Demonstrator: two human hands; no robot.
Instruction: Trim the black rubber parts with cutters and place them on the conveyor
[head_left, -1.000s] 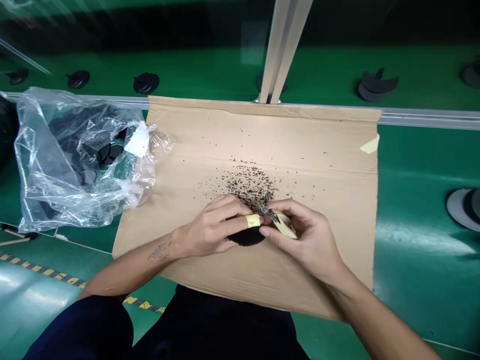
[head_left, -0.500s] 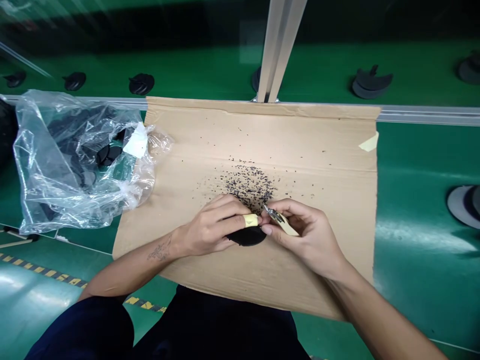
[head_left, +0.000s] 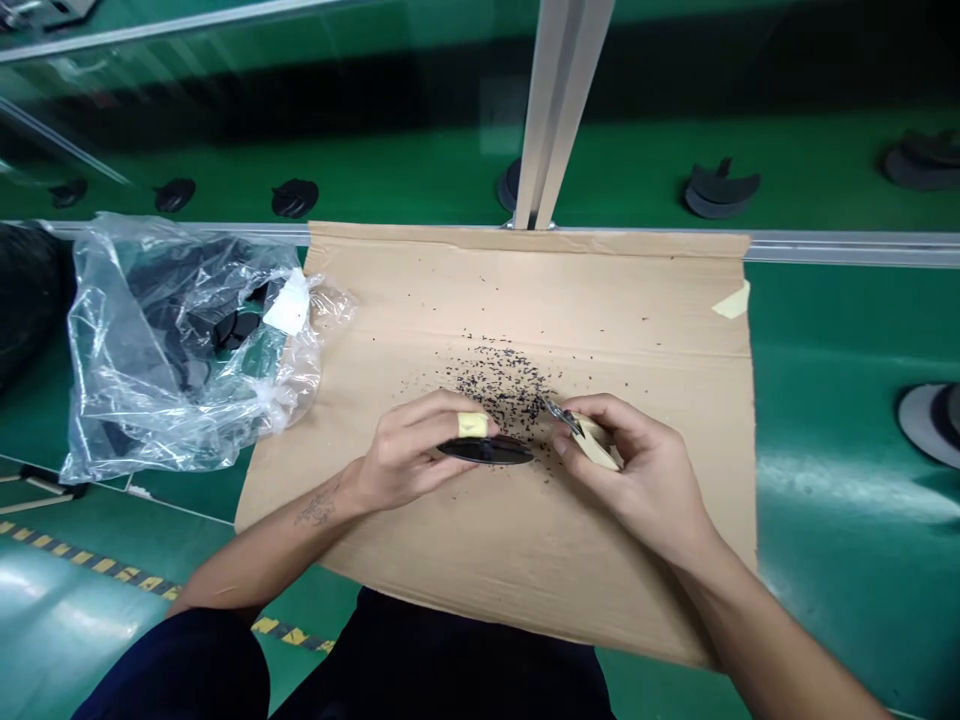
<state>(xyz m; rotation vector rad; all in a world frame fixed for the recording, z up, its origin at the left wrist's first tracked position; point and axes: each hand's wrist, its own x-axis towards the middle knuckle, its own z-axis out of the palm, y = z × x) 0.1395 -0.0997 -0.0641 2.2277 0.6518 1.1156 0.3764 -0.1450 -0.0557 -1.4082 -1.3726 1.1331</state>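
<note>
The left hand (head_left: 409,455) is closed on a flat black disc (head_left: 487,451), the taped finger on top and the thumb beneath, so that the disc shows edge-on as a thin dark sliver. Its long axis runs from 9 to 3 o'clock, with the free end pointing at the other hand. The right hand (head_left: 637,470) is closed round a small cutting tool (head_left: 581,432) with a tape-wrapped handle; the metal tip points toward 10 o'clock and stands just off the disc's right end, a narrow gap showing between them. So the disc lies at 9 o'clock from the tool tip, and the left hand alone has hold of it.

Both hands hover low over a sheet of brown cardboard (head_left: 525,580) spread on the green bench. At 12 o'clock from the disc, close by, lies a scatter of black trimmings (head_left: 499,380). Well out at 9 to 10 o'clock sits a clear plastic bag (head_left: 180,350) holding more dark parts. Beyond the cardboard's far edge, at 12 o'clock, a pale upright post (head_left: 559,110) rises, with other black pieces (head_left: 718,190) spread along the green belt.
</note>
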